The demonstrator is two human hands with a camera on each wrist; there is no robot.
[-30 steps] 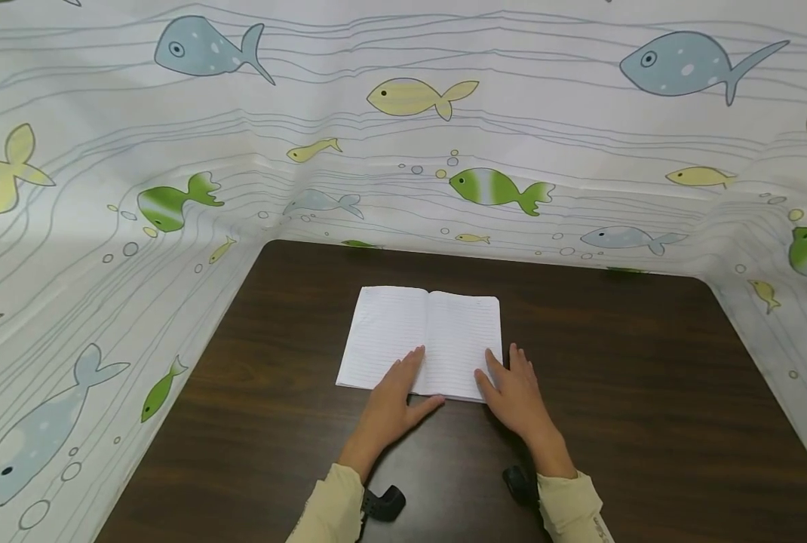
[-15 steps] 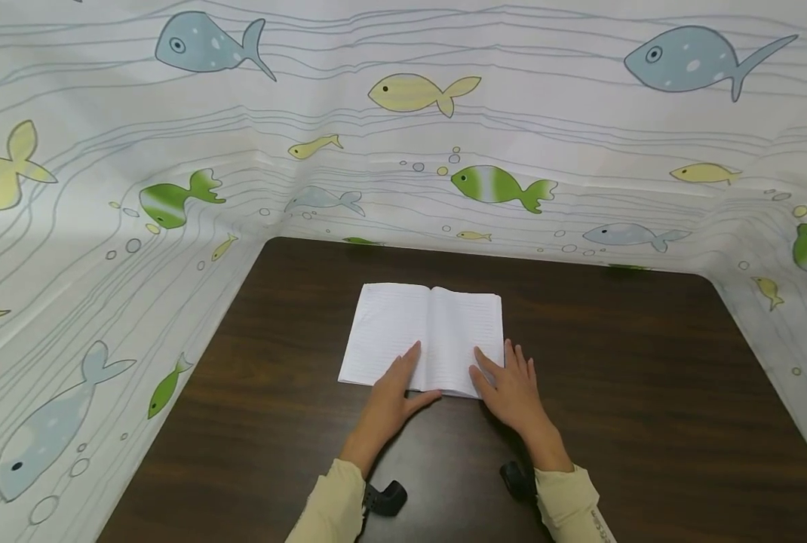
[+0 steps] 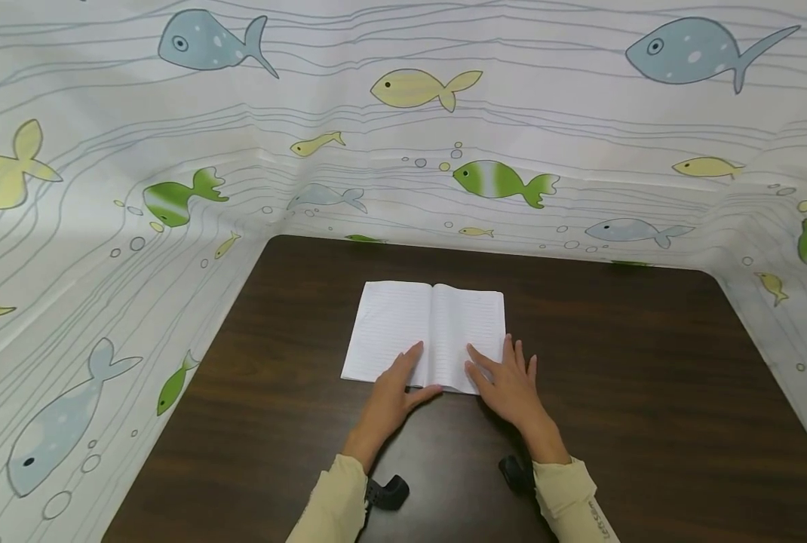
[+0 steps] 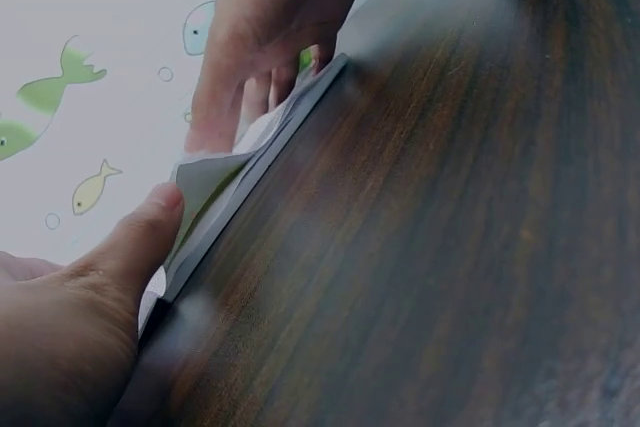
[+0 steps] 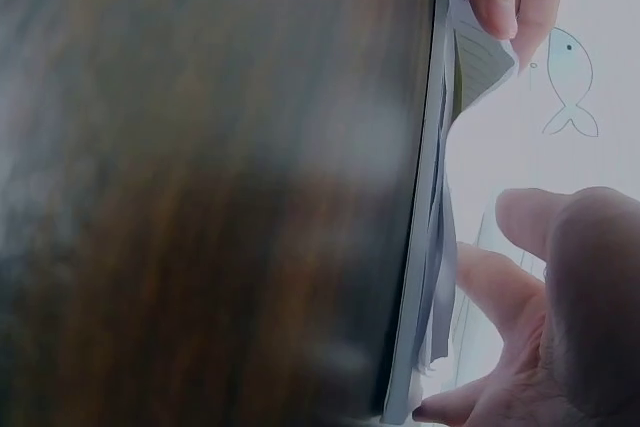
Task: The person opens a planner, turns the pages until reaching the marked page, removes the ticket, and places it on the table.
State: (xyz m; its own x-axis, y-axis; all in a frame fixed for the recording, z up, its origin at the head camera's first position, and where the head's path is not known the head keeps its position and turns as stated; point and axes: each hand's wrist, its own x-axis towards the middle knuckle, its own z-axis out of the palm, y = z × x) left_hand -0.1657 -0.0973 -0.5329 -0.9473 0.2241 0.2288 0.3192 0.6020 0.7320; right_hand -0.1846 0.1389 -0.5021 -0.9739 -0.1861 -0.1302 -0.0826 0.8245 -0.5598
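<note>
An open lined notebook [image 3: 391,320] lies flat on the dark wooden table, its right page bowed up beside the spine. My left hand [image 3: 390,396] rests on the lower left page with fingers extended, its thumb at the near edge by the spine. In the left wrist view that thumb [image 4: 150,232] is right at a raised page corner [image 4: 205,182]. My right hand [image 3: 512,388] lies over the lower right page and its outer edge, fingers spread. The right wrist view shows loose sheets [image 5: 435,287] lifting along the near edge, close to the right hand's fingers [image 5: 500,287].
The brown table [image 3: 648,407] stretches out on both sides of the notebook. A white sheet with printed fish [image 3: 553,128] stands up around its back and sides. Black wrist cameras [image 3: 388,492] sit below both hands, near the light sleeves [image 3: 335,501].
My right hand's thumb and index finger have slid left across the right page, and the page has bowed up near the spine. The left hand stays almost in place.
</note>
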